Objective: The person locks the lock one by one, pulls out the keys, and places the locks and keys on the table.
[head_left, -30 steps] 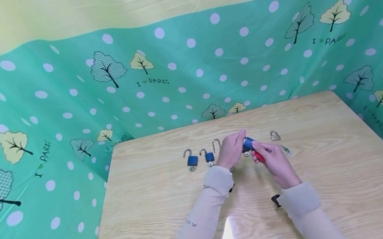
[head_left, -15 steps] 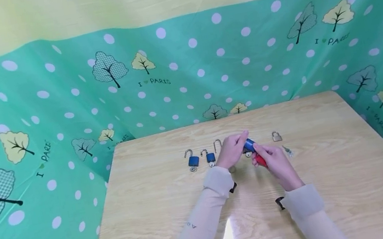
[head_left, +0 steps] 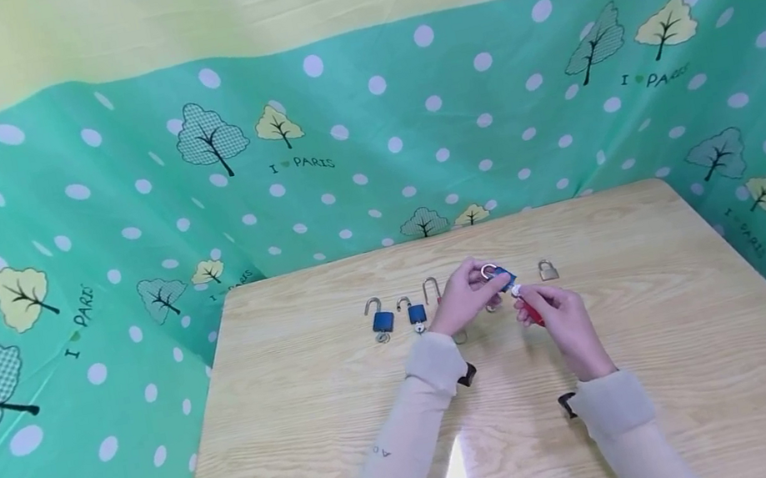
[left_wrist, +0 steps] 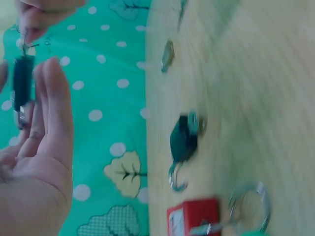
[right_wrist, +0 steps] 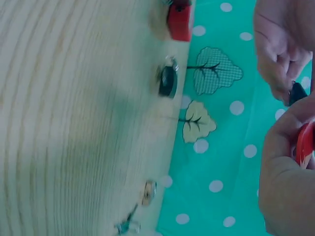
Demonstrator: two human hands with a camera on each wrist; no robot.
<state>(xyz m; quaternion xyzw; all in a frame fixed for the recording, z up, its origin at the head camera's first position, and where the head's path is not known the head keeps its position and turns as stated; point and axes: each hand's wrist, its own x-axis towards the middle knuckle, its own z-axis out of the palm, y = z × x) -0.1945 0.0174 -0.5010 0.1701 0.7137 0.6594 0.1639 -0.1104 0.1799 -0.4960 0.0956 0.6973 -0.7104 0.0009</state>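
My left hand (head_left: 463,300) pinches a small blue padlock (head_left: 504,278) between thumb and fingers, above the table. Its silver shackle (head_left: 489,269) sticks out on the far side and looks open. A silver round key head (head_left: 516,290) shows at the padlock's near end, beside the fingertips of my right hand (head_left: 564,323). Curled in that right hand is a red piece (head_left: 534,313); its curved side (right_wrist: 306,142) shows in the right wrist view, but its kind is unclear. The left wrist view shows thin metal between the padlock (left_wrist: 22,81) and the right fingers.
Two blue padlocks (head_left: 383,322) with raised shackles and keys lie left on the wooden table (head_left: 295,440). A red padlock (left_wrist: 197,216) and another dark padlock (left_wrist: 183,142) lie beneath the hands. Rightward are a small silver padlock (head_left: 548,270) and keys (right_wrist: 129,225).
The left fingers have shifted, so the padlock's shackle now shows. My right hand has drawn slightly right and down from the padlock body, and the key head has come into view.
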